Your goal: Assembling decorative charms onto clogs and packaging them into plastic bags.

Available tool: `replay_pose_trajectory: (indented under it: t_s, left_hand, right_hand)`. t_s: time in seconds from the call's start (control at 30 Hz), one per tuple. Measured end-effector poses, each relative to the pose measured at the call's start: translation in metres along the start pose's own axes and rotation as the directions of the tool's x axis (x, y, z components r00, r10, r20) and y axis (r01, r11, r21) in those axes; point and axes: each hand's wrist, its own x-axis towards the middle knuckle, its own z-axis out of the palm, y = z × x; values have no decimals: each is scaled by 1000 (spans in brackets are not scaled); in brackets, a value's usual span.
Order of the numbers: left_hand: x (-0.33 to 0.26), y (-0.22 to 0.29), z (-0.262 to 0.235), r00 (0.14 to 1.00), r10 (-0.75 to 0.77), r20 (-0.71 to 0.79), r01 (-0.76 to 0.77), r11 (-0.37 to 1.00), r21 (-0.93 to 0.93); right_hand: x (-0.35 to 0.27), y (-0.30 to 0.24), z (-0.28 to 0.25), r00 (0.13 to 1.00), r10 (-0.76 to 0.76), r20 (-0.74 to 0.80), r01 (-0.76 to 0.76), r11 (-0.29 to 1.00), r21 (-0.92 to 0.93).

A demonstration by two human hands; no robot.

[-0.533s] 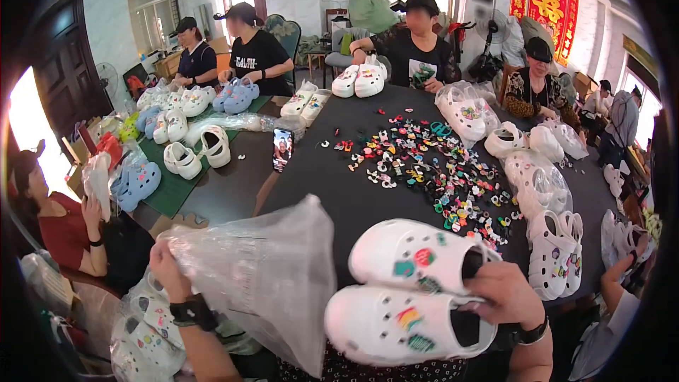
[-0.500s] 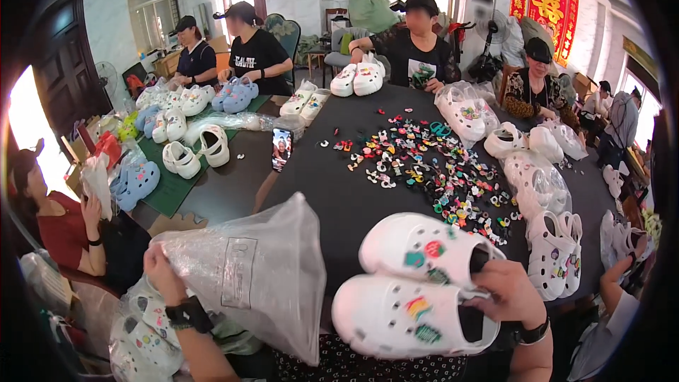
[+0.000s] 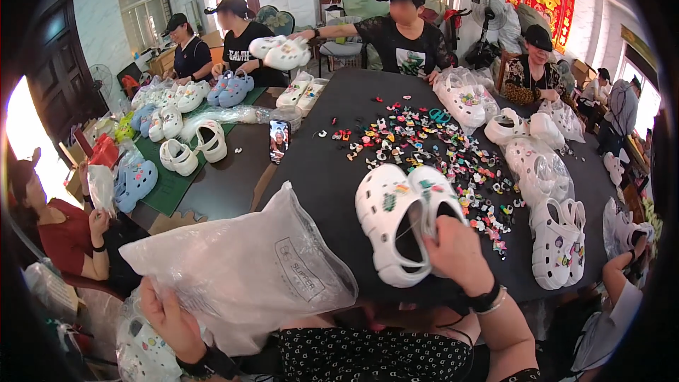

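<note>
A pair of white clogs (image 3: 382, 213) with colourful charms hangs over the near part of the black table, toes away from me. My right hand (image 3: 458, 249) is closed around their heel ends, gripping both together. To the left, my left hand (image 3: 170, 320) pinches the lower left side of a clear plastic bag (image 3: 230, 251), which looks flattened and has its wide end turned right, toward the clogs. Below that hand, more charm-covered clogs (image 3: 145, 350) lie in clear plastic at the lower left. Beyond the clogs, a heap of small coloured charms (image 3: 445, 152) covers the table's middle.
White clogs (image 3: 559, 244) stand along the right side, some in plastic (image 3: 535, 170). A phone (image 3: 279, 141) stands upright left of the charms. Blue clogs (image 3: 134, 182) and white ones sit on the left table. Several people work around; one across holds out white clogs (image 3: 281, 52).
My right hand has carried the clogs forward and turned their toes away. My left hand has moved lower, and the bag now lies more sideways. The person across has lifted white clogs leftward.
</note>
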Motion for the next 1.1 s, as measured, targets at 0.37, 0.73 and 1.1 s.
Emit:
replay_pose_trajectory:
  t_s: [0.37, 0.73, 1.1]
  left_hand:
    - [-62, -9, -14, 929, -164, 331, 276, 904, -326]
    - [-76, -13, 1, 720, -478, 503, 641, 737, -216]
    - [-116, -23, 91, 61, -461, 885, 696, 655, 293]
  right_hand:
    - [-14, -80, -64, 758, -635, 149, 432, 660, 615]
    - [-64, -97, 31, 845, -531, 71, 168, 389, 906]
    - [-80, -89, 35, 952, -164, 256, -303, -586, 751]
